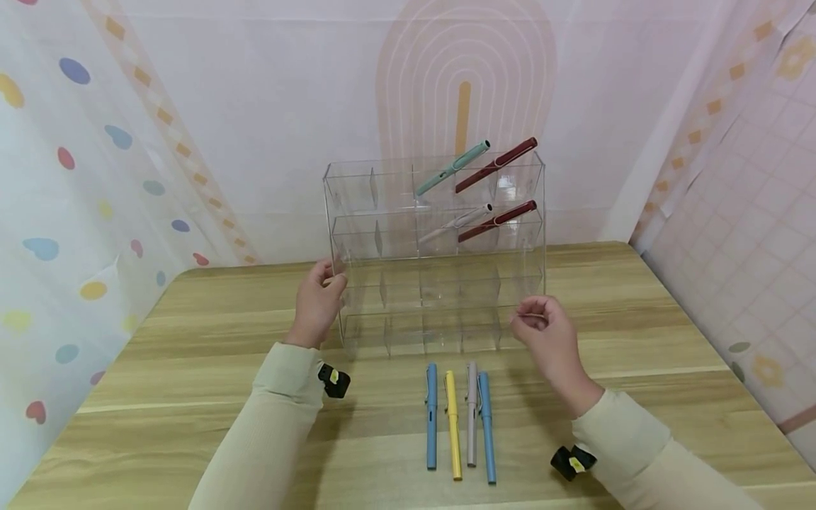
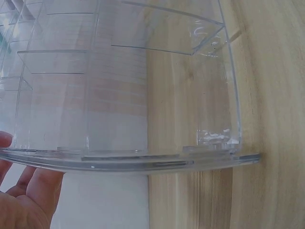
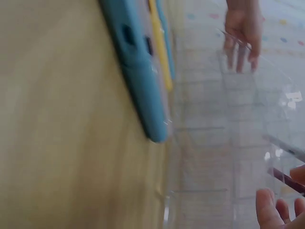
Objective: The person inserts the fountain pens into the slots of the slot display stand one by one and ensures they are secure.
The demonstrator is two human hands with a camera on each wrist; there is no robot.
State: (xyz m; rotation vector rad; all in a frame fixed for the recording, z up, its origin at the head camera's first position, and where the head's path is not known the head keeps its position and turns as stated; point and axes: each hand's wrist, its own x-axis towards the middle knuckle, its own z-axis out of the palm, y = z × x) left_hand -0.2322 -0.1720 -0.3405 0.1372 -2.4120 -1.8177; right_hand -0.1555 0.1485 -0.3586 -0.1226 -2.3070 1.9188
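Note:
A clear acrylic rack (image 1: 440, 283) with tiered compartments stands upright on the table. My left hand (image 1: 317, 301) grips its left side panel; in the left wrist view, fingers (image 2: 40, 191) show on both sides of that panel. Beside the rack's lower right side, my right hand (image 1: 550, 336) has loosely bent fingers and nothing visible in it. A mint green pen (image 1: 452, 168) and a dark red pen (image 1: 497, 165) lean in the top tier. Below them lean a whitish pen (image 1: 455, 223) and another dark red pen (image 1: 497, 222).
In front of the rack lie a blue pen (image 1: 431, 418), a yellow pen (image 1: 453, 425), a pale mauve pen (image 1: 472, 414) and a second blue pen (image 1: 487, 428), side by side on the wooden table (image 1: 191, 397). A patterned curtain (image 1: 268, 106) hangs behind.

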